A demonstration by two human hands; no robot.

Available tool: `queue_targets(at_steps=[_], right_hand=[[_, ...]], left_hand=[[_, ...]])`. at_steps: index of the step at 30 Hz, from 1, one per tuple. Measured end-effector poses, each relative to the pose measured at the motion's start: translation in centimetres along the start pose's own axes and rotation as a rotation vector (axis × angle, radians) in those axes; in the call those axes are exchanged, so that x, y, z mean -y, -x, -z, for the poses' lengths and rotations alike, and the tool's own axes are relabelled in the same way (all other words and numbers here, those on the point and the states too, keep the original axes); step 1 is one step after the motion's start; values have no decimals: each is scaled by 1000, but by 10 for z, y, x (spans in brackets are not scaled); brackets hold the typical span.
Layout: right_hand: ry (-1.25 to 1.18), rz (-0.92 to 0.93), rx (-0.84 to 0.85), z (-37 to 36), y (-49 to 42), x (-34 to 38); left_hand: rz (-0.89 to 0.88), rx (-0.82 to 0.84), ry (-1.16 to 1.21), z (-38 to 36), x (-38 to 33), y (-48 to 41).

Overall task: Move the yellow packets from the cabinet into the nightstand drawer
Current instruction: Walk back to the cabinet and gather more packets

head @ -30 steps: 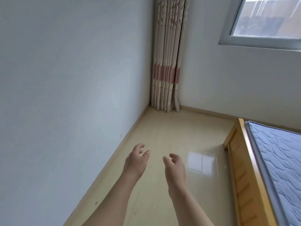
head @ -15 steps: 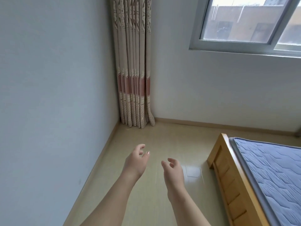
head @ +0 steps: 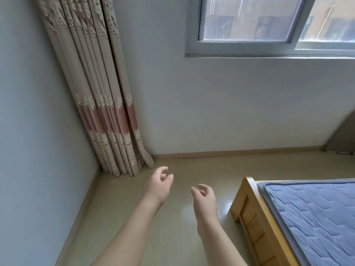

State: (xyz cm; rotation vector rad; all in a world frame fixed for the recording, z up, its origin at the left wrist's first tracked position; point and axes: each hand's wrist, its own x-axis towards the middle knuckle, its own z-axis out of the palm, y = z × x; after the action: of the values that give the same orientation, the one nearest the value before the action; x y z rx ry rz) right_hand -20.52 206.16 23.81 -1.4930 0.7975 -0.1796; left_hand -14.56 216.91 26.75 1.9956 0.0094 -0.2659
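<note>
Bedroom corner; nothing held.
Floor [head: 119, 208], bed [head: 311, 217] at right, corner curtain [head: 99, 104] and window [head: 249, 22] are recorded. Left hand [head: 158, 186] and right hand [head: 204, 198] are held apart over the floor, fingers loosely curled, both empty. Whereabouts of the yellow packets cannot be told.

A patterned curtain [head: 99, 104] with pink bands hangs in the corner of a pale-walled room, beside a grey-framed window [head: 249, 48]; a wooden bed frame [head: 249, 214] carrying a blue quilted mattress [head: 315, 214] stands on the glossy beige floor [head: 134, 208]
</note>
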Motion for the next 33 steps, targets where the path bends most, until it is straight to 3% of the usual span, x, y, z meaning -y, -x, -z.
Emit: queue_targets(at_steps=[8, 20, 26, 33], right_hand=[[-38, -1, -91, 48, -193, 83], [-106, -117, -282, 59, -457, 143], [-195, -158, -418, 62, -594, 207], [-411, -266, -679, 135, -688, 221]], left_hand=[[-54, 99, -56, -111, -100, -163], [-69, 330, -88, -247, -172, -418], [-167, 492, -170, -320, -249, -561], [-264, 807, -308, -453, -308, -624]])
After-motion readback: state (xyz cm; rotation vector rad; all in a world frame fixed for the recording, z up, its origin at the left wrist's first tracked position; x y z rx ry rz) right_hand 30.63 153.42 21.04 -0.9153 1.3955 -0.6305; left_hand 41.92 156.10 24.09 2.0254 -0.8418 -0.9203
